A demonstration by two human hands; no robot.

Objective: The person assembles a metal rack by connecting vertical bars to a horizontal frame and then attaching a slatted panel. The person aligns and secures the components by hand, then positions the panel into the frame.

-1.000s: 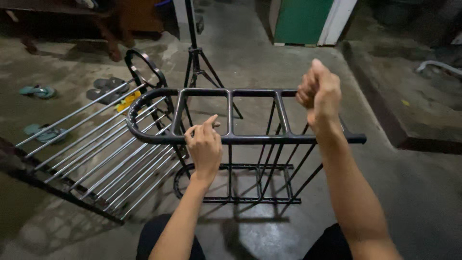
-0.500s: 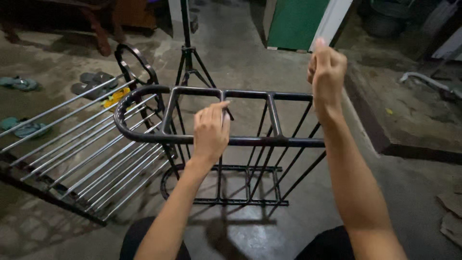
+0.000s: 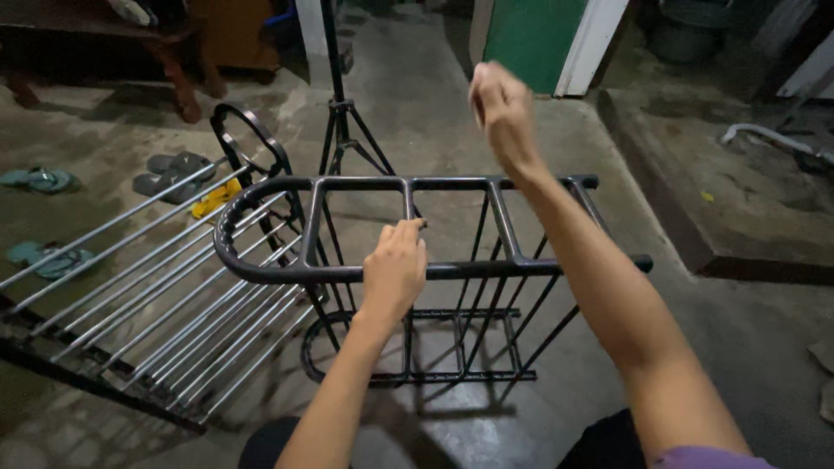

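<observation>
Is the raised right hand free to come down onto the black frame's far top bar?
Probably yes: the right hand hangs closed above the far top bar, with nothing between them.

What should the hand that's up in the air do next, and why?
Probably bring the raised right hand down onto the near top bar of the black metal rack. Only the left hand is on that bar, and the right one is closed in a fist above the rack, touching nothing, so a second grip would likely steady it.

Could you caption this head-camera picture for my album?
Left hand grips a black metal rack; right hand raised, fisted.
</observation>
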